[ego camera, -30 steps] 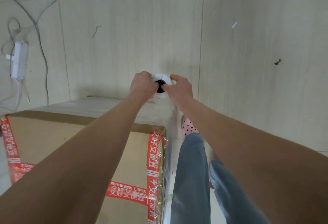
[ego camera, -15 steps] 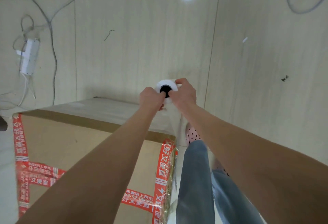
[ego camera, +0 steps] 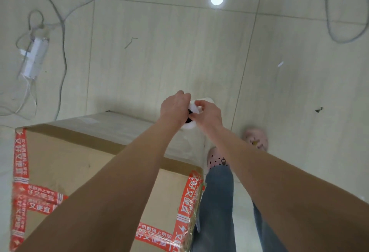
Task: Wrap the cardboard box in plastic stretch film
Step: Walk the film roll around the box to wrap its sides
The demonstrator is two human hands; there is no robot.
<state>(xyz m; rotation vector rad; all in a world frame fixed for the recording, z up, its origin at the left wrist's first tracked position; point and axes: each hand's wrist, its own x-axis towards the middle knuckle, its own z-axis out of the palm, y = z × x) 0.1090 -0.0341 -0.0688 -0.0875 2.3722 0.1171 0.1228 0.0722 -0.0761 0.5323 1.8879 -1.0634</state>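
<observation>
The cardboard box (ego camera: 79, 162) stands on the tiled floor (ego camera: 179, 52) and serves as the landmark here. Just beyond its far right corner, the roll of stretch film (ego camera: 191, 126) is seen end-on, white with a dark core. The left hand (ego camera: 174, 108) curls its fingers round the side of the roll nearer the box. The right hand (ego camera: 209, 115) grips the opposite side, with its thumb and fingertips pinching at the core. The 2 hands almost touch over the roll. A hazy sheet of film (ego camera: 187, 144) runs from the roll onto the box's far face, and crinkled film clings along the box's right edge. Red printed tape (ego camera: 189, 201) runs along the box's top edges and crosses its top. To the right of the box are the person's jeans (ego camera: 217, 201) and 2 pink dotted slippers (ego camera: 216, 161). Well beyond the box's left corner lies a white power strip (ego camera: 35, 58) with grey cables (ego camera: 63, 52).
</observation>
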